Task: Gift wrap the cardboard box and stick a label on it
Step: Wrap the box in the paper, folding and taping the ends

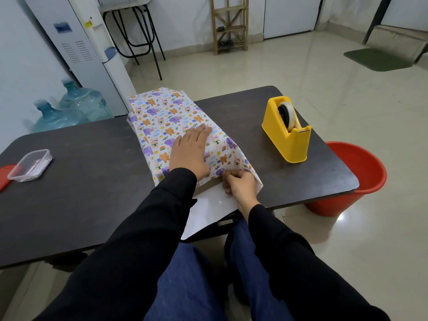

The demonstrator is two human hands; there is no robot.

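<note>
The cardboard box is not itself visible. It lies under the wrapping paper [162,117], a white sheet printed with purple elephants, orange bears and rainbows, at the centre of the dark table [92,181]. The parcel's long axis runs from 11 o'clock to 5 o'clock. A plain white flap of the sheet [208,212] spreads toward 6 o'clock and overhangs the near table edge.

The left hand [188,151] lies palm down on top of the parcel. Its fingers [201,130] are straight, held together and point toward 1 o'clock, pressing the paper flat. The right hand [239,185] sits at the parcel's near end, at 5 o'clock. Its fingers [231,173] are curled, with the tips pinching the printed paper at the fold line. Both forearms wear black sleeves and reach in from 6 o'clock, with the left arm the more extended.

A yellow tape dispenser [287,133] holding a roll of clear tape [286,114] stands on the table at 3 o'clock, well apart from the parcel. At 9 o'clock sits a clear plastic container [30,165], with a red lid [5,176] just beside it.

On the floor, a red bucket [356,179] stands at 4 o'clock beside the table corner. Two blue water bottles [83,103] and a white water dispenser [81,42] stand at 10 o'clock. The dispenser's blue label [62,27] is too small to read.
</note>
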